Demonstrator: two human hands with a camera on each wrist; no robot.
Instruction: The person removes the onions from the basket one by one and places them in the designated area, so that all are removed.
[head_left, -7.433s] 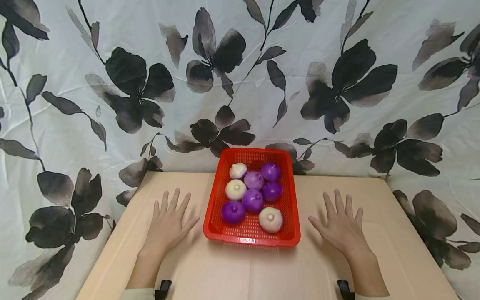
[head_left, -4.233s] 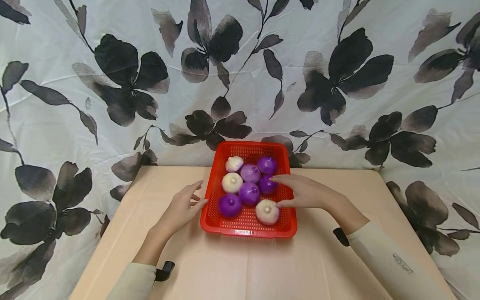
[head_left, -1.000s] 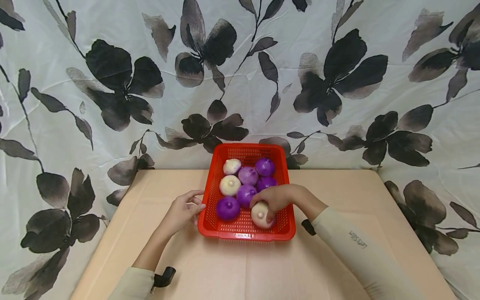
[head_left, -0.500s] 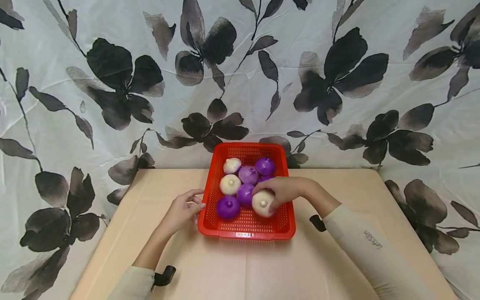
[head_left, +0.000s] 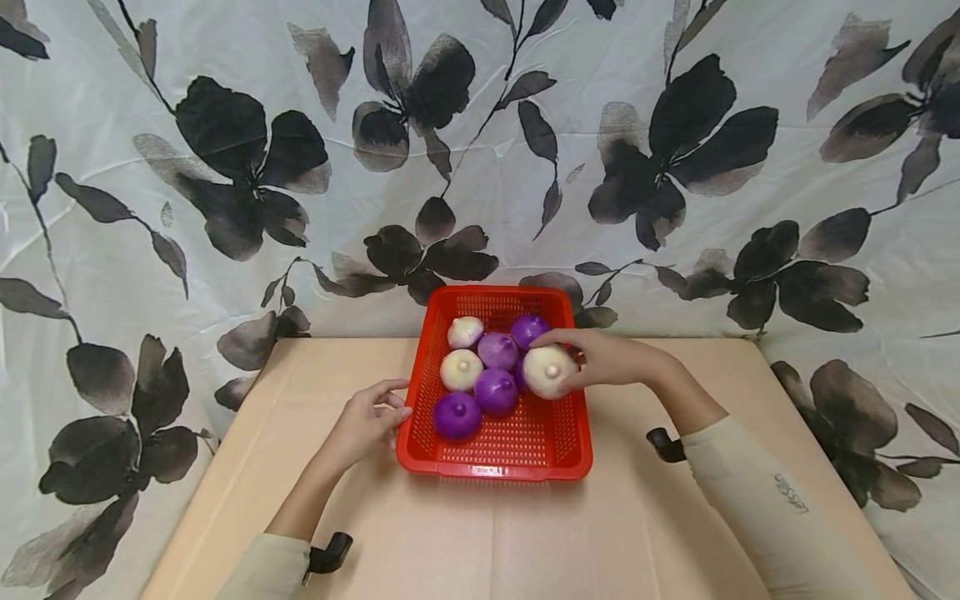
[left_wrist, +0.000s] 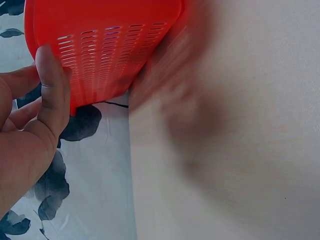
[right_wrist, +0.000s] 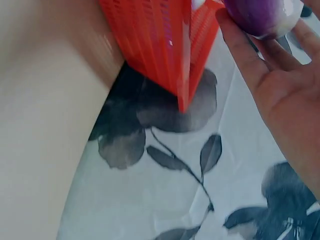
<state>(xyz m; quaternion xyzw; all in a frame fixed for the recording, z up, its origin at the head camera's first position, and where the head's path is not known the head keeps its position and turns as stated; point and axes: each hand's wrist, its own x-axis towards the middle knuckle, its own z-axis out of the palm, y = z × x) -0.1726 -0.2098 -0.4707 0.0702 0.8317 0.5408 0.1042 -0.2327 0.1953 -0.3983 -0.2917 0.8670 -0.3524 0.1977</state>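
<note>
In the head view my right hand [head_left: 615, 358] holds a pale onion [head_left: 547, 372] up over the right side of a red plastic basket [head_left: 487, 469]. The right wrist view shows the purple underside of this onion [right_wrist: 265, 15] resting against the fingers. Several purple onions, such as the front-left one [head_left: 457, 416], lie in the basket beside two whitish ones, a round one [head_left: 461, 370] and a smaller one [head_left: 465, 332]. One purple onion is mostly hidden behind the held one. At the left rim, my left hand [head_left: 363, 423] grips the basket with thumb and curled fingers.
The basket stands on a pale wooden table [head_left: 480, 542], near its back edge. Behind hangs a white cloth [head_left: 525, 250] printed with dark flowers. Black wrist straps, one on the left [head_left: 327, 553] and one on the right [head_left: 664, 445], sit at the sleeves.
My right hand reached into the basket, took hold of the front-right pale onion and raised it up and to the right. The left hand came to the left rim and stays there.
</note>
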